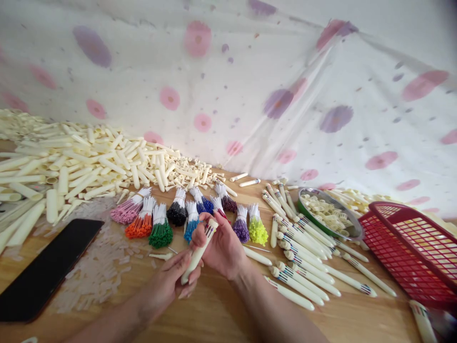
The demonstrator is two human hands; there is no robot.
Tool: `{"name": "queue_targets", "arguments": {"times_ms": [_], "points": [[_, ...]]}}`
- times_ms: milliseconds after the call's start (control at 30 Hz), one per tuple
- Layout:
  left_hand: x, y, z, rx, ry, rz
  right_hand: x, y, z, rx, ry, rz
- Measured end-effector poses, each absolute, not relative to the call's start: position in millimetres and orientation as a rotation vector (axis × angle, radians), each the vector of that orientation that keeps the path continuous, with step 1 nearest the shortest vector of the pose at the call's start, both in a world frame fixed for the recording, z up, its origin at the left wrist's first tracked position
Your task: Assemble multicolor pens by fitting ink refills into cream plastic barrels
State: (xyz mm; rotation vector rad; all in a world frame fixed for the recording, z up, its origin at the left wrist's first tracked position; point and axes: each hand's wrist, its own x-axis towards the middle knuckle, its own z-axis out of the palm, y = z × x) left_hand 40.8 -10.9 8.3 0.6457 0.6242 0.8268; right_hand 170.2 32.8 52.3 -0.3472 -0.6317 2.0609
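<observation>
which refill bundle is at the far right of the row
The neon yellow bundle, just beyond the purple bundle; every other colour lies to its left.

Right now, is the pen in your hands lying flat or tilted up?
Tilted up: the left hand grips the pen low, the right hand pinches its top.

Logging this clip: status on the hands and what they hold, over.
Left hand and right hand both gripping cream plastic pen barrel. Bundles of coloured refills just beyond, apart. Nothing blocking.
</observation>
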Motion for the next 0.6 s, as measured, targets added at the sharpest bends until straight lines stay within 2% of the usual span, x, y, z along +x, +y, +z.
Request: {"name": "queue_targets", "arguments": {"times_ms": [267, 600], "points": [[38, -4, 12, 0.435, 0.501, 0.754, 163, 30, 39, -0.494, -0.683, 1.859], [39, -6, 15, 0.366, 0.437, 0.736, 160, 24, 44, -0.469, -0.623, 1.876]]}}
